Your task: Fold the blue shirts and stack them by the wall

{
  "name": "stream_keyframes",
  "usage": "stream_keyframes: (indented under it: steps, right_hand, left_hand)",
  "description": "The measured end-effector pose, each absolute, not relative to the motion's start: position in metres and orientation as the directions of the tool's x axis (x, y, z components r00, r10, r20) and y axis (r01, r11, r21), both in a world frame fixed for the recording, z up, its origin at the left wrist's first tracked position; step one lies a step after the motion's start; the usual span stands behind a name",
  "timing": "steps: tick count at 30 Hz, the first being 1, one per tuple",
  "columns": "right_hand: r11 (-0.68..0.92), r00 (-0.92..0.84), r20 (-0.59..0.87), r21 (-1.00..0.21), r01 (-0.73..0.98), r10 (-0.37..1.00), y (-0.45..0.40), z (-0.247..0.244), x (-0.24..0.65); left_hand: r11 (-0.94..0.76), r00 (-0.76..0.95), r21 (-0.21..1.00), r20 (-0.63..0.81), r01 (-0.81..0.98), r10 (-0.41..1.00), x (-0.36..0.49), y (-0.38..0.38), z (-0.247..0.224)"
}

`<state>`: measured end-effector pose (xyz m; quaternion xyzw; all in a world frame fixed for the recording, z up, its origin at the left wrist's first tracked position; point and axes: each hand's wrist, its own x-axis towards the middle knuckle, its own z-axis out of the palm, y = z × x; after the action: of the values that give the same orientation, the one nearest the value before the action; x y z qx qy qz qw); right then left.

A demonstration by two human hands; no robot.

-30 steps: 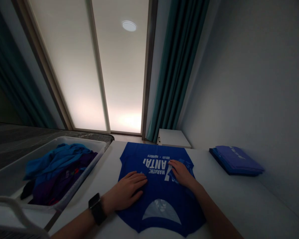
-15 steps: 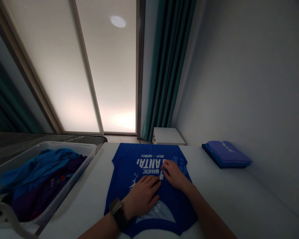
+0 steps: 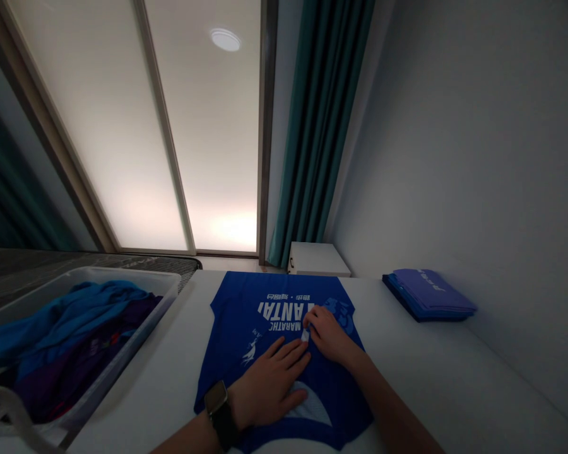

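Observation:
A blue T-shirt (image 3: 236,318) with white lettering lies flat on the white table (image 3: 435,372), its printed text upside down to me. My left hand (image 3: 269,381), with a dark watch on the wrist, lies flat and spread on the shirt's middle near its white neck panel. My right hand (image 3: 329,334) rests on the shirt just right of the lettering, fingertips pressing the folded-in right sleeve edge. Neither hand lifts the cloth.
A white plastic basket (image 3: 99,277) at the left holds a heap of blue and purple clothes (image 3: 66,334). A stack of folded blue and purple garments (image 3: 428,296) sits at the table's far right by the wall. A small white cabinet (image 3: 317,258) stands behind, beside teal curtains.
My left hand has slid from the shirt's left side to its middle, close to the right hand. The right hand has shifted slightly left and the view has turned a little.

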<state>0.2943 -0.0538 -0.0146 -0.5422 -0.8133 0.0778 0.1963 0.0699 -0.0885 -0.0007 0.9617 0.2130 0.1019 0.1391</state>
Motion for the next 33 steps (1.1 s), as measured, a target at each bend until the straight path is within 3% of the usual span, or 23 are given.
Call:
stream_keyframes:
  steps: [20,25,33]
  right_hand:
    - [0.376,-0.307,0.258,-0.281,0.883,0.916,-0.047,-0.021,0.289]
    - [0.372,-0.3,0.253,-0.322,0.87,0.92,-0.049,-0.018,0.294]
    - [0.252,-0.246,0.056,-0.262,0.932,0.968,-0.053,-0.024,0.319]
  left_hand:
    - [-0.873,0.89,0.299,0.13,0.386,0.438,0.07,-0.088,-0.003]
    - [-0.869,0.89,0.303,0.114,0.392,0.441,0.071,-0.088,-0.001]
    - [-0.865,0.874,0.295,0.15,0.406,0.462,0.072,-0.089,-0.001]
